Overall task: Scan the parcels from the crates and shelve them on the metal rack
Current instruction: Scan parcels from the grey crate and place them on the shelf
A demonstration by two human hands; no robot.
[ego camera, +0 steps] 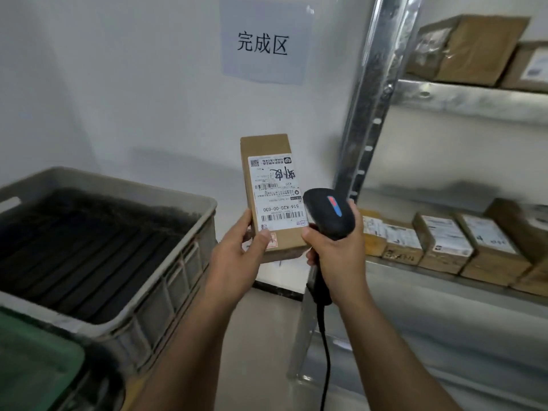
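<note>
My left hand (237, 256) grips the lower end of a small brown cardboard parcel (267, 149) and holds it upright, its white shipping label with barcodes facing me. My right hand (335, 247) grips the handle of a black corded barcode scanner (329, 212), whose head sits just right of the label's lower barcode. To the right stands the metal rack (462, 99). Several labelled parcels (444, 238) lie in a row on its middle shelf and two (471, 48) on the upper shelf.
A grey plastic crate (166, 280) with a dark ribbed bottom stands at the left, and nothing shows inside it. A green crate corner (35, 369) shows at the bottom left. A paper sign (264, 43) hangs on the white wall behind. The scanner's cable (326, 357) hangs down between my arms.
</note>
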